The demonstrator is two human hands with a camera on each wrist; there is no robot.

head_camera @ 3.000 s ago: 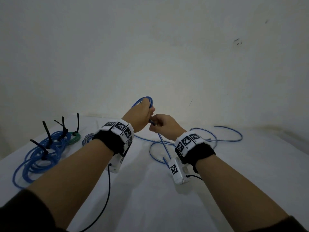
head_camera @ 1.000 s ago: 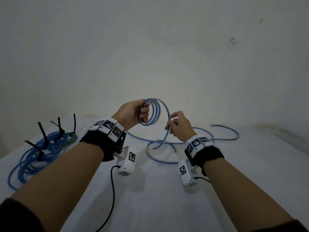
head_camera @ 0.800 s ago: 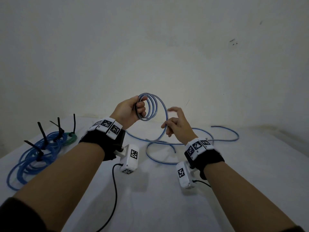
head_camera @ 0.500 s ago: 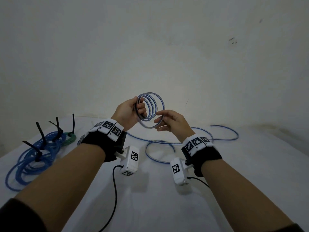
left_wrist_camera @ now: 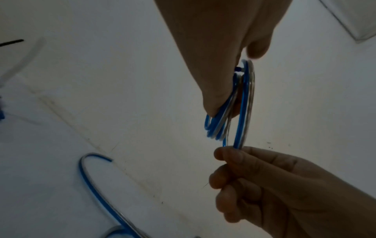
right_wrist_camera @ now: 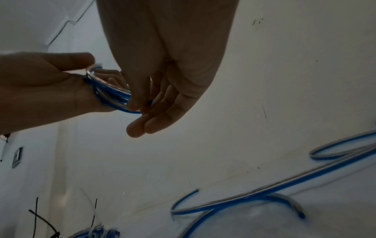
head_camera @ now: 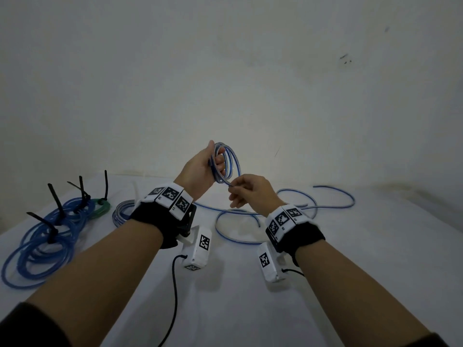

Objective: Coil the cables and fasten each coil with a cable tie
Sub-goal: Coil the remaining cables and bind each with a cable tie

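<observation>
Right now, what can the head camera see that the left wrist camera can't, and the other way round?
Only the head view shows the tied blue coils bristling with black cable ties, and both wristbands.

Only the left wrist view shows the held coil edge-on, its loops stacked side by side.

Both show the left hand gripping that coil, the right hand pinching its lower loop, and loose blue cable on the white table.

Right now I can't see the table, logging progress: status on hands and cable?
Left hand grips blue coil, raised. Right hand pinches its lowest loop. No tie on it yet. Loose cable on table, nothing in the way.
</observation>
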